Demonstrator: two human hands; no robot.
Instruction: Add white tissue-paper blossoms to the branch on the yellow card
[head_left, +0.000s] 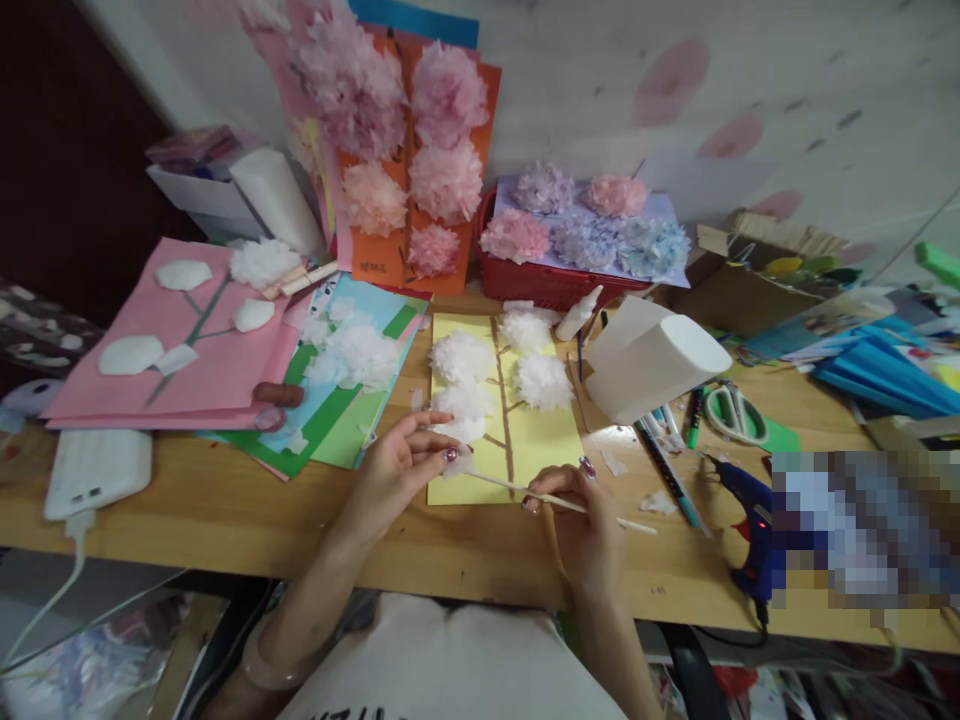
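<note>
Between the thumb and fingers of my left hand (405,462) is a small piece of thin white tissue paper (454,463). My right hand (583,512) pinches a thin pale stick (491,481), whose left tip meets the tissue. The stick's other end pokes out to the right beyond my fingers. Both hands are over the lower edge of a yellow sheet (551,445) with a brown branch drawn on it. White fluffy paper tufts (543,381) sit along the branch, and one lies just above my left fingers.
A roll of white paper (652,365) and a glue bottle (579,313) stand behind the sheet. At right lies a blue glue gun (759,520) with a lit red light. Pink card (97,385) and a power bank (101,473) are at left. A red basket (525,285) is behind.
</note>
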